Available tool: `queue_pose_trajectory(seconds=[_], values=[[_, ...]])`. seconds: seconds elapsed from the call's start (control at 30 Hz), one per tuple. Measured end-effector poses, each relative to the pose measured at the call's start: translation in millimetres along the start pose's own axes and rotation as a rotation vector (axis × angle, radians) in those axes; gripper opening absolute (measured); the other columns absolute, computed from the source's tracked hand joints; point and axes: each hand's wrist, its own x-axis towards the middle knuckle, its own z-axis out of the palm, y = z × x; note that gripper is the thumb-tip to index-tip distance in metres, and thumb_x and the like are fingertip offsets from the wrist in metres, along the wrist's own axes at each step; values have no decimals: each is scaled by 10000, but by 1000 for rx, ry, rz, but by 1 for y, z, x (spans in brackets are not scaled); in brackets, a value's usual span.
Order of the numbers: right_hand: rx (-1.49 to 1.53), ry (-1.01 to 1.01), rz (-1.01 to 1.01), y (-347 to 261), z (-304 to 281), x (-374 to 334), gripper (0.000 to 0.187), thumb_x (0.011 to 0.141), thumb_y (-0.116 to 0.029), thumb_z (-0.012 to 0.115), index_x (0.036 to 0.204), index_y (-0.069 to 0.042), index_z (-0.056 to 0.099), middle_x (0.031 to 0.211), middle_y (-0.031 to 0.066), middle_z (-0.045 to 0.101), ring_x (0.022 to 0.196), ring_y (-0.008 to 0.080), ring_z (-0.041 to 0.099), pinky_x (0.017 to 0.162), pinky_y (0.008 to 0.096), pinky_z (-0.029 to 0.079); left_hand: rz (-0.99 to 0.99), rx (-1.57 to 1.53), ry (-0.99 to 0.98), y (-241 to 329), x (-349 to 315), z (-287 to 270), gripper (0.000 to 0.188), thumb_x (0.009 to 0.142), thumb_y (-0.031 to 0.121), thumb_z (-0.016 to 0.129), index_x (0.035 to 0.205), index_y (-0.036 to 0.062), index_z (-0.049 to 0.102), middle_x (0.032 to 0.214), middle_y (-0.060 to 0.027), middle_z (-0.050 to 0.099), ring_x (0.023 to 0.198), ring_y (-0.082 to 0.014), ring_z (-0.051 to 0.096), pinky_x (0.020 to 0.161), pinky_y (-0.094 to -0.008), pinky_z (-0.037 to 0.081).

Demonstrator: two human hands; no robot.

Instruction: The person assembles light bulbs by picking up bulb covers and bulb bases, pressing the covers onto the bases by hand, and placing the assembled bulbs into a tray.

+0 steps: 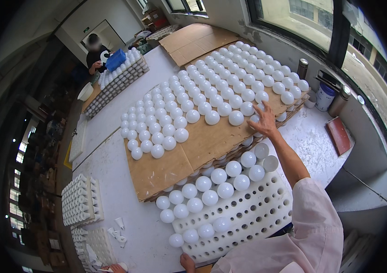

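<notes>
My right hand (264,120) reaches across a cardboard sheet (216,142) with its fingers spread over a round white light bulb, partly hidden beneath them; I see no firm grip. Many more white bulbs (212,117) stand in rows on the sheet. Below it lies a white foam tray (257,207) full of holes. Bulbs (209,198) fill its far rows, and several more (190,236) sit near its left side. At the tray's near left corner, my left hand (187,262) is closed on the edge; its fingers are partly hidden.
Trays of white cone-shaped parts (77,200) stand at left, with loose cones (119,223) nearby. Another person's hand (117,268) shows at the lower left. Farther back, a person (95,57) works beside stacked bulbs (120,77). Flasks (339,101) and a red-brown box (338,136) stand right.
</notes>
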Motion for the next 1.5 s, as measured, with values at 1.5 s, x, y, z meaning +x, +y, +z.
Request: queue_pose_trajectory(seconds=[1.5], values=[[-212,-715,-456,-377,270,116,906,666,-631,649,1451,-290,354,1527,113,268,1415,403,159,1103,654,31,45,1022,-268,-109,-17,84,777,842,404,640,1428,42,279,1451,-153,326,1321,-396,280,1107,-409,229]])
